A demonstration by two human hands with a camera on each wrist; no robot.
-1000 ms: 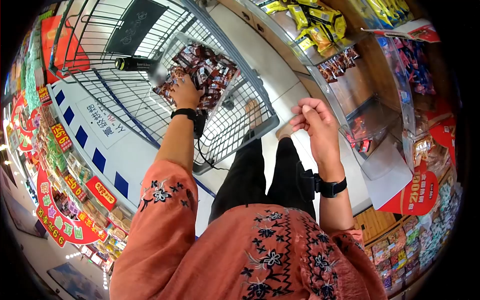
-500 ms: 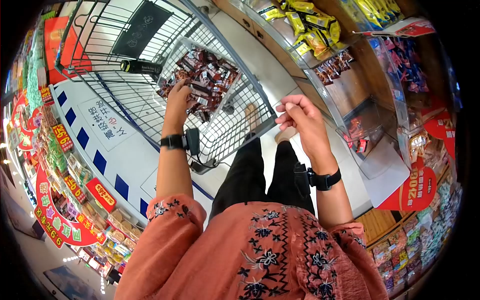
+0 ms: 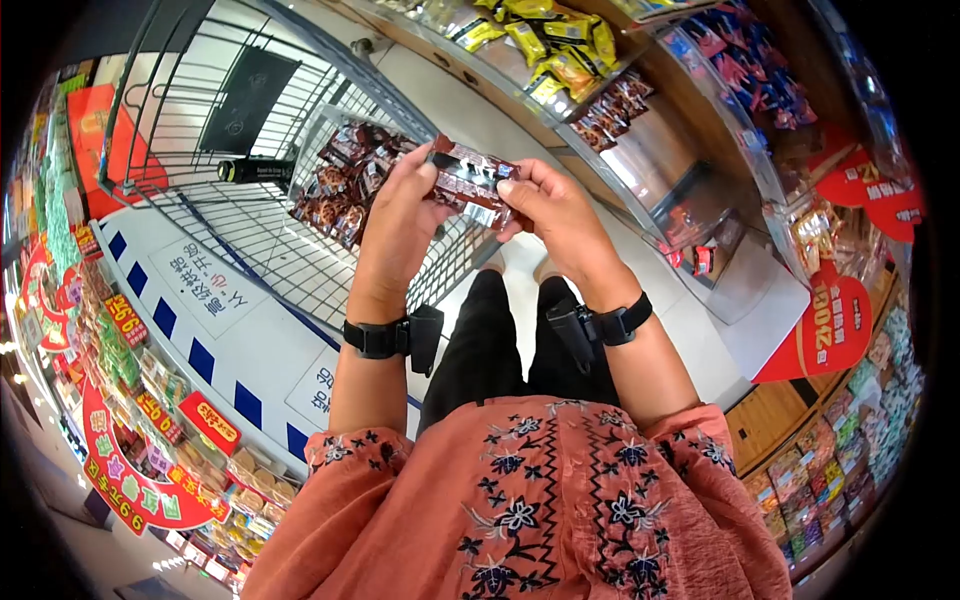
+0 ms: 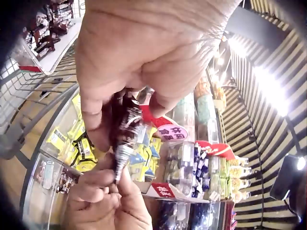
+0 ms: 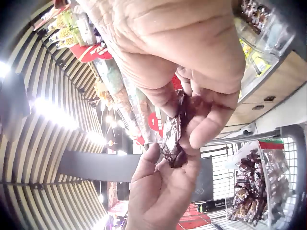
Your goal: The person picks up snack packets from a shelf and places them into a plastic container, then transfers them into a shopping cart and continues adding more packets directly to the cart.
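A brown wrapped snack packet is stretched between both hands above the edge of the cart. My left hand pinches its left end with thumb and fingers, and my right hand pinches its right end. In the left wrist view the packet runs from the left fingers down to the right hand. The right wrist view has the packet between the two hands' fingertips. A clear bin with many similar packets lies in the cart, left of the hands.
The wire shopping cart holds a black bottle. Yellow packets fill a shelf bin at upper right, with brown packets below. A white counter with blue marks runs along the left, beside snack shelves.
The left hand has come out of the bin and moved right with a packet. The right hand has moved left and now grips the packet's other end. The view has shifted slightly.
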